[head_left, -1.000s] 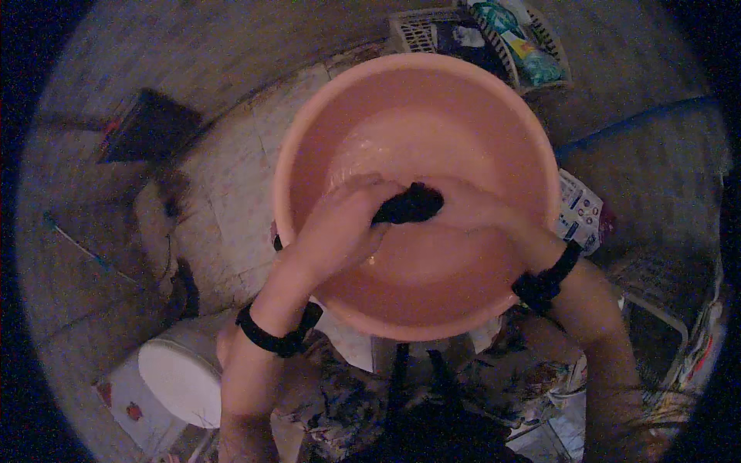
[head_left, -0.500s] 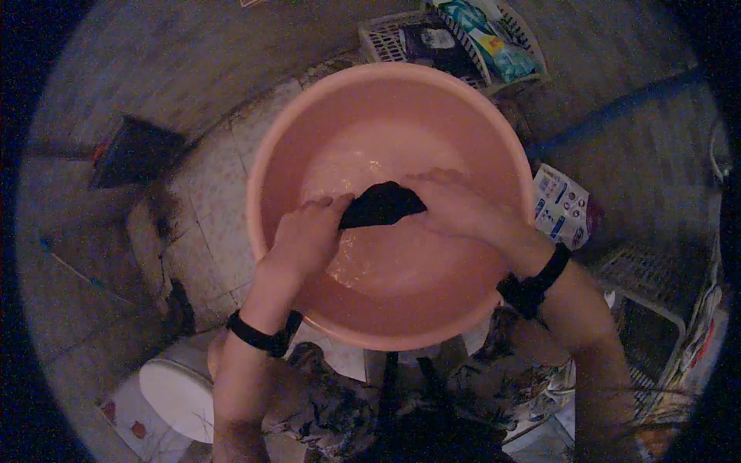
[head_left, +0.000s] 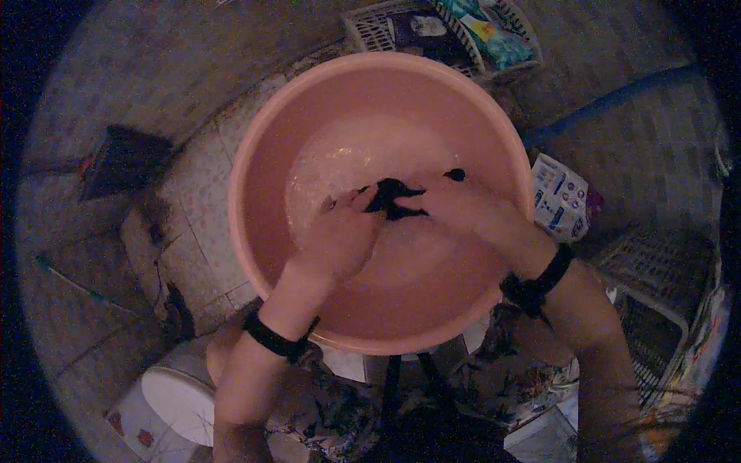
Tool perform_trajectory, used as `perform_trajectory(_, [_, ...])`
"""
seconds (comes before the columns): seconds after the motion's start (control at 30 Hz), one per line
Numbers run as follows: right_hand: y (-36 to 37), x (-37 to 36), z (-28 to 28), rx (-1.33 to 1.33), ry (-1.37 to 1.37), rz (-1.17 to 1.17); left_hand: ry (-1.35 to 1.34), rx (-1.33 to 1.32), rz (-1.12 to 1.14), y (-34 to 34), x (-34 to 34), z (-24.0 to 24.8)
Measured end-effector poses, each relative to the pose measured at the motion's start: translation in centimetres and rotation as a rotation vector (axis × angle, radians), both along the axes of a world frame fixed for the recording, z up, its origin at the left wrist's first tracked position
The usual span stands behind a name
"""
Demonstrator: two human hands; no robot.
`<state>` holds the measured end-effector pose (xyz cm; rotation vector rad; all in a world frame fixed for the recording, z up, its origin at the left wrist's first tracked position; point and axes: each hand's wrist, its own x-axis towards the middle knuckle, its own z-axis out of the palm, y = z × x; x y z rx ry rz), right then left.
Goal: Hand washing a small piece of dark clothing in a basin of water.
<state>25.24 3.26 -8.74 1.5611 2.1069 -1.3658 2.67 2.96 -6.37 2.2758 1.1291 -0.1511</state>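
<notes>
Over soapy water in pink basin point(head_left: 255, 131), left hand point(head_left: 340, 235), right hand point(head_left: 463, 210), fingers gripping dark cloth point(head_left: 392, 196)

The arms are bare, with no sleeves. Each wrist has a black band: the left band point(head_left: 276, 338) and the right band point(head_left: 538, 282). Lower down, the person wears dark clothes point(head_left: 494, 386) with a light flower pattern.

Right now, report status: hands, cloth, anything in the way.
Left hand and right hand both shut on dark cloth. Cloth bunched over soapy water in pink basin. Nothing in the way.
</notes>
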Motion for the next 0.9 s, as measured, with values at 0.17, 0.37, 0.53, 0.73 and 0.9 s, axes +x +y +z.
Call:
perform_trajectory(0.17, [-0.9,-1.7,-0.1,0.046,-0.145,0.296,0.353,-0.034,-0.199,-0.5,-0.3,-0.7])
perform_trajectory(0.37, [-0.6,-3.0,2.4,-0.160,-0.405,0.465,0.198,0.176,-0.254,-1.7,0.5,-0.4])
perform_trajectory(0.53, [-2.8,-4.9,-1.8,0.119,-0.251,0.458,0.455,-0.043,-0.234,-1.6,-0.6,1.0])
perform_trajectory(0.73, [-2.3,-3.7,-1.7,0.181,-0.385,0.280,0.372,0.093,-0.234,-1.9,-1.1,-0.8])
perform_trajectory(0.9, [-2.6,-2.9,-2.0,0.249,-0.392,0.452,0.251,-0.016,-0.118,-1.7,-0.6,-0.1])
